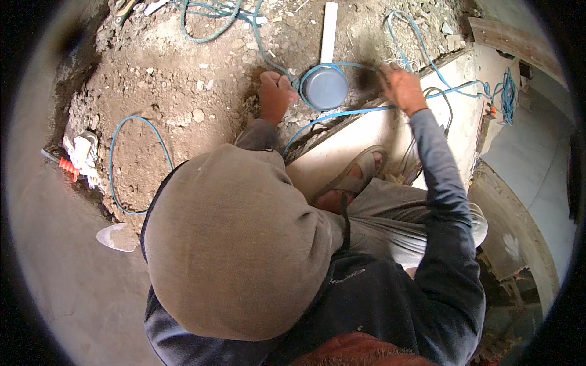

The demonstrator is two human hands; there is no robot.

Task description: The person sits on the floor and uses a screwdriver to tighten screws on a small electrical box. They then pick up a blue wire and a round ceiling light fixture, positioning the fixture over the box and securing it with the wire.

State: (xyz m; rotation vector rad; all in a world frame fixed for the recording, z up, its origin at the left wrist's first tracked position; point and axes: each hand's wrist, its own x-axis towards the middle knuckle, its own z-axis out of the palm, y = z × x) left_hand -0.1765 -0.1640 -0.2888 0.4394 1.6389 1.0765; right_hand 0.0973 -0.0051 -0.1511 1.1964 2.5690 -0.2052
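On the dirt in front of me is a round grey cap (325,88), like a pipe end cap. A blue cord (351,64) loops around it. My left hand (276,96) is on the left of the cap, fingers closed at the cord. To the right of the cap, my right hand (401,89) is closed on the stretch of cord running over the cap's far side; its fingertips are slightly blurred. A straight white strip (329,32) extends from the cap's far edge. Another blue length (354,113) passes beneath my right wrist.
My sandalled foot (360,177) rests on a pale slab (455,113). More cord hangs bundled (506,97) at the right. Left are a cord loop (112,160), a trowel blade (117,238), crumpled white material (84,155) and an orange-red ribbed piece (68,169). Rubble (159,79) covers the ground.
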